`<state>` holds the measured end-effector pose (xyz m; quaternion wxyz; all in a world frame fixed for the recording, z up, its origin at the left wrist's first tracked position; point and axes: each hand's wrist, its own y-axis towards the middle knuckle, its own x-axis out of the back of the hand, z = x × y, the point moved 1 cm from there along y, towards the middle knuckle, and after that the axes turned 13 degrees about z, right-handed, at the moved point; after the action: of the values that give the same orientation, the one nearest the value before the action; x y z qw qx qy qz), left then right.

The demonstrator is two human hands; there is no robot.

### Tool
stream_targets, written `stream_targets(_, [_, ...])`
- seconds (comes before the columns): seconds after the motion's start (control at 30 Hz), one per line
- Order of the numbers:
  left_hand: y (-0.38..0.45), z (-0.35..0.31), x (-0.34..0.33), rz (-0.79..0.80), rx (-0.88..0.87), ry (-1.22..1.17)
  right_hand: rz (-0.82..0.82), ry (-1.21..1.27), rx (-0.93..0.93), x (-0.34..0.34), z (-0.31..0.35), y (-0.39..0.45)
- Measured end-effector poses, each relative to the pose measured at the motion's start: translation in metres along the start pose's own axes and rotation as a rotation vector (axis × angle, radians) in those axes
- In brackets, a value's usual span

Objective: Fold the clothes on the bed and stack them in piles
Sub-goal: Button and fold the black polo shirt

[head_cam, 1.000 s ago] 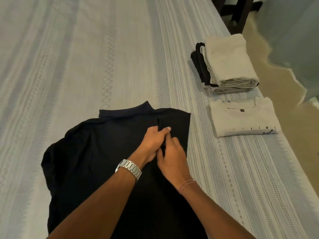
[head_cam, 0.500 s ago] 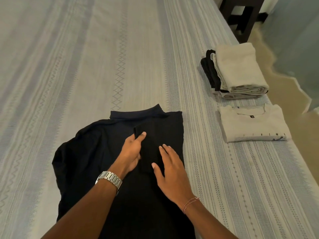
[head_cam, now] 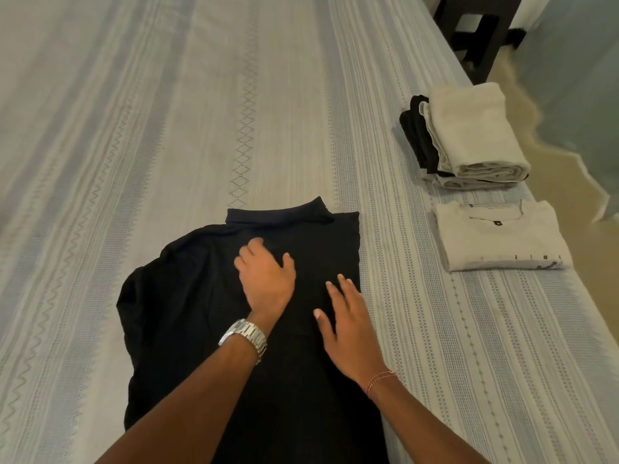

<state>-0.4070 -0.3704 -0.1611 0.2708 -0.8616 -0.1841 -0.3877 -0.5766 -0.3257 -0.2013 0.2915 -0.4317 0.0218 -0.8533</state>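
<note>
From the head view, a black shirt (head_cam: pixel 207 313) lies spread on the bed (head_cam: pixel 167 128), collar end away from the person. Its right side is folded in, giving a straight edge on that side, while its left side is still loose and rounded, with a sleeve bulging out toward the left. The lower part of the shirt runs out of the bottom of the picture.

The left hand (head_cam: pixel 268 279) lies flat on the shirt just below the collar, palm down, fingers relaxed and slightly spread, gripping nothing. A metal watch (head_cam: pixel 244 334) sits on that wrist. The right hand (head_cam: pixel 348 323) is beside it, nearer the folded right edge, palm down with straight fingers over the cloth; whether it presses the fabric or is just above it, I cannot tell. It holds nothing. A thin red thread bracelet (head_cam: pixel 380 380) circles the right wrist.

Well to the right, near the edge of the bed, a folded white T-shirt (head_cam: pixel 499 239) lies on its own, with faint print along its near hem. Just beyond it stands a pile of folded clothes (head_cam: pixel 469 145): a cream piece on top, dark pieces showing at its left side and pale layers beneath.

Past the bed's far right corner, dark wooden furniture (head_cam: pixel 479 31) stands on the floor.
</note>
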Motion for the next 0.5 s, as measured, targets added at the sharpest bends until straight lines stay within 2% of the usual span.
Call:
stream_targets(0.07, [0.004, -0.028, -0.004, -0.017, -0.206, 0.224, -0.182, 0.094, -0.069, 0.009, -0.008, 0.003])
stream_targets(0.13, [0.017, -0.056, -0.015, 0.146, -0.371, 0.265, -0.281, 0.232, -0.172, 0.021, -0.018, 0.011])
stream_targets(0.2, [0.033, -0.079, -0.029, 0.334, -0.474, 0.235, -0.204, 0.446, -0.31, 0.035, -0.024, 0.022])
stream_targets(0.3, [0.057, -0.104, -0.047, 0.493, -0.511, 0.312, -0.061, 0.632, -0.468, 0.049, -0.036, 0.037])
stream_targets(0.4, [0.078, -0.116, -0.058, 0.533, -0.454, 0.37, 0.039, 0.744, -0.538, 0.058, -0.045, 0.048])
stream_targets(0.5, [0.091, -0.121, -0.061, 0.526, -0.401, 0.357, 0.074, 0.734, -0.556, 0.06, -0.051, 0.053])
